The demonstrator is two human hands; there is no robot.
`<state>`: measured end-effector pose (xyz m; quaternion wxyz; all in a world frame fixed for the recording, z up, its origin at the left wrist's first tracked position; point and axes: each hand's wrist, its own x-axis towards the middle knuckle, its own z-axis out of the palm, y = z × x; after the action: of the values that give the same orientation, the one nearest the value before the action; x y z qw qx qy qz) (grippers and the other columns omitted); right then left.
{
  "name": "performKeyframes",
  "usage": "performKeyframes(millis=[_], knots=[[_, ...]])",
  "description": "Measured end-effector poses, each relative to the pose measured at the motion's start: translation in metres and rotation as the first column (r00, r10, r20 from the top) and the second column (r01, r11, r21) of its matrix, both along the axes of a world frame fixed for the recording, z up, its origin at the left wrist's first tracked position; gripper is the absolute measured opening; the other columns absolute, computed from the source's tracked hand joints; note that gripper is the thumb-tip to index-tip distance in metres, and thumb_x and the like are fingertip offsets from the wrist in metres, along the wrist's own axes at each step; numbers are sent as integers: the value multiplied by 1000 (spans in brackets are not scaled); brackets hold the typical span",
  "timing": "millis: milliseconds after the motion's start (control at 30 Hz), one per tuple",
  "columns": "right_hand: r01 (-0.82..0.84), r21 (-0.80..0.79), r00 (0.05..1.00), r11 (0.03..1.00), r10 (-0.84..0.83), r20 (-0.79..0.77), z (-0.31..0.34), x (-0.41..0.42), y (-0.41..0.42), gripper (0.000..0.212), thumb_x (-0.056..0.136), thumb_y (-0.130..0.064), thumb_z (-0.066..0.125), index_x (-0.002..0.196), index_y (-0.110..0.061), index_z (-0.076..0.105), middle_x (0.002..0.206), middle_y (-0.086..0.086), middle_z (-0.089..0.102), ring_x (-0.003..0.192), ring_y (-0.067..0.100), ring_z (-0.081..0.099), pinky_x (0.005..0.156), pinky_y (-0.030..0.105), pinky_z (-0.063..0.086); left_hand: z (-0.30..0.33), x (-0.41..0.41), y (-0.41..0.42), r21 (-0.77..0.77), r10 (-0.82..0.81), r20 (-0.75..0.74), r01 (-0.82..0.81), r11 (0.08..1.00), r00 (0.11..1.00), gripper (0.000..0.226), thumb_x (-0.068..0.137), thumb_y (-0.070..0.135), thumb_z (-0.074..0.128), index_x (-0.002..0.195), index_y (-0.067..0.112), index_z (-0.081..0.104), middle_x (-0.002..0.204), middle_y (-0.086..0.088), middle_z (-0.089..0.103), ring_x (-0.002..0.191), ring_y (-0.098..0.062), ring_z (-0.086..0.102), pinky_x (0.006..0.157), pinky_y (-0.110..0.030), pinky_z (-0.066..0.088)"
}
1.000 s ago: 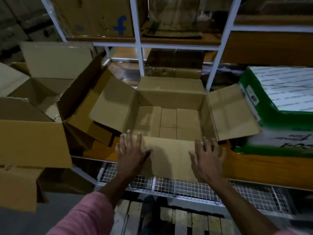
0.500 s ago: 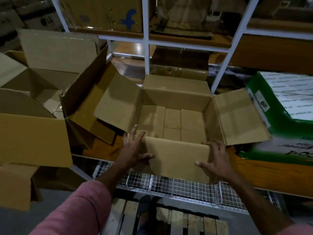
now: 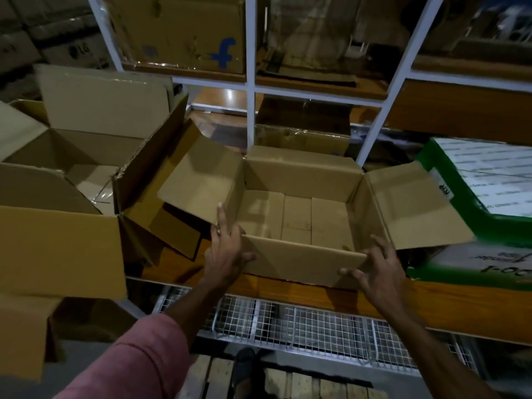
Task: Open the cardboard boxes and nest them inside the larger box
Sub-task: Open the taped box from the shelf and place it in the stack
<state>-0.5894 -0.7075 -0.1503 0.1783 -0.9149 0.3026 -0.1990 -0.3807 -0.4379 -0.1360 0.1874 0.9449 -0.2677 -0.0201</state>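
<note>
A small open cardboard box [image 3: 299, 174] sits on the wooden shelf board [image 3: 316, 295] in the middle of the view, its four flaps folded outward and nothing inside. My left hand [image 3: 226, 254] clasps its near left corner, thumb on the front flap and fingers up the side. My right hand [image 3: 380, 269] holds the near right corner with spread fingers, thumb on the front flap. The larger open cardboard box [image 3: 95, 145] stands to the left, its right flap overlapping the small box's left flap.
A green and white carton [image 3: 489, 182] lies against the small box's right flap. White rack uprights [image 3: 250, 110] rise behind, with a box marked with a blue f [image 3: 184, 30] on the shelf above. A wire mesh shelf [image 3: 288, 321] runs below the board.
My hands slid from lying flat on the front flap to the box's two near corners and closed on them. The front flap now stands higher.
</note>
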Motion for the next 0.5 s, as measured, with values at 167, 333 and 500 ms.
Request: performKeyframes(millis=[167, 333, 500], knots=[[-31, -124, 996, 992, 41, 74, 50, -14, 4, 61, 59, -40, 96, 104, -11, 66, 150, 9, 47, 121, 38, 55, 91, 59, 52, 48, -24, 12, -26, 65, 47, -64, 998, 997, 59, 81, 53, 78, 116, 18, 46, 163, -2, -35, 149, -41, 21, 99, -49, 52], [-20, -236, 981, 972, 64, 181, 115, -39, 6, 62, 59, -37, 97, 105, -9, 65, 146, 11, 52, 118, 38, 57, 87, 59, 54, 108, -52, 17, -123, 60, 173, -39, 992, 983, 58, 83, 53, 76, 118, 18, 46, 169, -5, -18, 138, -37, 32, 89, -44, 52], [-5, -290, 954, 957, 92, 285, 189, -61, 8, 65, 59, -32, 96, 110, -5, 67, 143, 15, 55, 119, 38, 57, 88, 61, 54, 170, -67, 14, -224, 42, 327, 35, 974, 944, 62, 82, 52, 77, 125, 16, 50, 170, -6, -9, 139, -38, 32, 91, -41, 52]])
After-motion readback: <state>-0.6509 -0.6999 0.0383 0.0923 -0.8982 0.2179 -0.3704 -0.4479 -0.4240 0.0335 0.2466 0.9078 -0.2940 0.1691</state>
